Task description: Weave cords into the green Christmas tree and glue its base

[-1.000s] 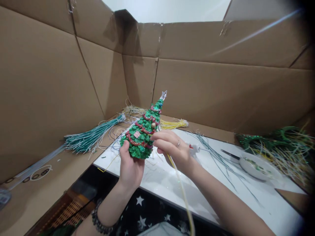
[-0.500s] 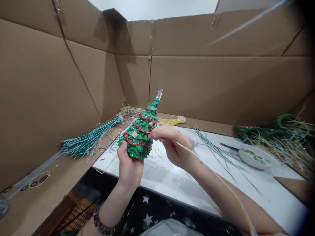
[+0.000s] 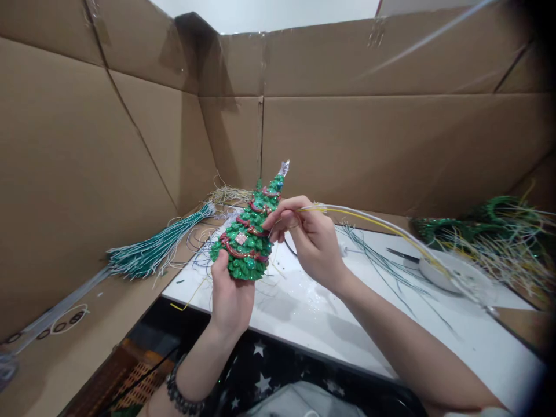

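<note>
A small green glittery Christmas tree figurine (image 3: 245, 246) with red garlands and a clear star on top leans to the right. My left hand (image 3: 232, 295) grips it around its base, thumb on the front. At the tree's right side, my right hand (image 3: 310, 237) pinches a pair of thin wires (image 3: 373, 217), one white and one yellow. Their length arcs out to the right over my forearm. The pinching fingertips are at the tree's surface; whether the wire ends touch or enter it is hidden behind the fingers.
A bundle of green and white wires (image 3: 160, 246) lies left on cardboard. On the white table (image 3: 299, 324) are loose green wires (image 3: 377, 260), dark pointed tweezers (image 3: 402, 255) and a white bowl (image 3: 434, 275). Green glittery pieces with wires (image 3: 490, 223) sit far right. Cardboard walls (image 3: 391, 145) surround the table.
My right hand has risen slightly and turned, and the wires have swung up from along my forearm into an arc to the right. The tree stays in my left hand, nearly unmoved.
</note>
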Tool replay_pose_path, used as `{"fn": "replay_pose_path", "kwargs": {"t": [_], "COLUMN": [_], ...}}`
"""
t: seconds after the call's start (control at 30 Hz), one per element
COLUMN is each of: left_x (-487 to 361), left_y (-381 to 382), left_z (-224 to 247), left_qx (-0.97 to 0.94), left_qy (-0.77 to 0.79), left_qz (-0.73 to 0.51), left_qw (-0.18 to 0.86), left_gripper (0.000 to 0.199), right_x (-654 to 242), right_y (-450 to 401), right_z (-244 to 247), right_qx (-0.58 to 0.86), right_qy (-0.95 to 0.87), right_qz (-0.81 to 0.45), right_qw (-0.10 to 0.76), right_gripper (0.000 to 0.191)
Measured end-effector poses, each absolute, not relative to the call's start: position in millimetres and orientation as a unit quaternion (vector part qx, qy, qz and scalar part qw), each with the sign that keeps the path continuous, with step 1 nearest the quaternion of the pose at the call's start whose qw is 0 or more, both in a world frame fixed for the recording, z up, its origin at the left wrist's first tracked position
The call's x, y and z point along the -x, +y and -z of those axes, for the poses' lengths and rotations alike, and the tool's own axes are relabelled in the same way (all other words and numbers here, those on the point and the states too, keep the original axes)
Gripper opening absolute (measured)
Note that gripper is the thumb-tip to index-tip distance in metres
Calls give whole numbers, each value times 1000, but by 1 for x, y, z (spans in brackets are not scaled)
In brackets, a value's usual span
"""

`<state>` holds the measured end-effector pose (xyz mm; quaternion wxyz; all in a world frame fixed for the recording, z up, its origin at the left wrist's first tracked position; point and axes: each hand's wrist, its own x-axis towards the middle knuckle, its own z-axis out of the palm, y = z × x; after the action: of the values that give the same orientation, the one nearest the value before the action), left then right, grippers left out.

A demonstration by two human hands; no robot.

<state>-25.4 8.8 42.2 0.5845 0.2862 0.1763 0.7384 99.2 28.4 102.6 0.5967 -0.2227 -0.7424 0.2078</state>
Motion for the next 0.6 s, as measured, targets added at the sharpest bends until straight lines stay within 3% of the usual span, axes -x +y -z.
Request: {"fn": "replay_pose_path", "kwargs": {"t": [0.3,0.6], "left_x": [23,23], "left_y": [6,5], "left_z": [-40,-42], "left_qx": [-281,-261], "left_qy": [184,199], "left_qz": [-731,-739], "left_qw": [594,588], "left_gripper": [43,40], "right_x": [-102,-107], "right_y": [33,41], "right_z": [-106,-101], "right_qx": [225,245], "right_qy": [-700,-715], "right_qz": [-239,-39], "right_qw": [634,654], "right_gripper": [15,10]}}
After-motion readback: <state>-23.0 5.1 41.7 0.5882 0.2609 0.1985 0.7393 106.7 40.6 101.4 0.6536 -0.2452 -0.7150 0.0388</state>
